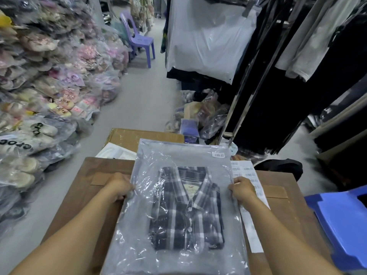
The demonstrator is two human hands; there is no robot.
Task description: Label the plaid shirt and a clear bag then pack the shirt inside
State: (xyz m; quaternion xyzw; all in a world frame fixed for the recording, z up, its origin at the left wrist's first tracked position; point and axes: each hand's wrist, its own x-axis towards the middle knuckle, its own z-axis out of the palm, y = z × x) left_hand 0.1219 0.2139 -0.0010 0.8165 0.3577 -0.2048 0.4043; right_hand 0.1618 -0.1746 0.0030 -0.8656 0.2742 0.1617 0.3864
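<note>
I see the shirt (pixel 186 211) lying folded inside the bag (pixel 178 253). The bag lies flat on the table (pixel 79 195), right in front of me. My left hand (pixel 119 187) is closed on the left edge of the bag. My right hand (pixel 243 190) is closed on the right edge. Both hands pinch the plastic, one on each side of the shirt's collar.

A small white label (pixel 218 155) sits on the bag near its far right corner. I can see a tag inside the collar, but I cannot tell if the shirt has a sticker on it.

A sheet (pixel 249 195) of stickers lies on the table just beside the bag, partly under my right hand. A box (pixel 127 136) sits past the far end of the table. A blue stool (pixel 341 223) stands to my right.
</note>
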